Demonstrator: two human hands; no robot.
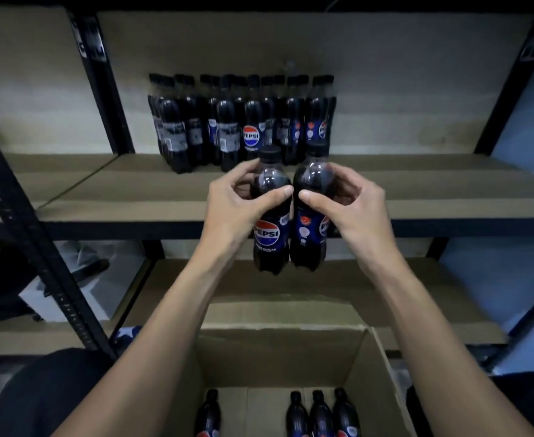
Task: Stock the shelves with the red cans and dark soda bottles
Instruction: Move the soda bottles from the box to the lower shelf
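The left hand (237, 203) grips one Pepsi bottle (270, 222) by its shoulder; the right hand (350, 200) grips a second Pepsi bottle (311, 222) touching it, both in the air before the middle shelf (416, 200); best set them upright, bases flat, just before the stocked bottles (240, 121), labels outward; below, the open cardboard box (369, 367) holds four boxed bottles (320, 414), one left, three right.

Above the matt cardboard box (278, 354), 2 glossy plastic bottles (270, 247); beyond it, a matt shelf (416, 190), seemingly fibreboard, on a matt black metal upright (38, 260).
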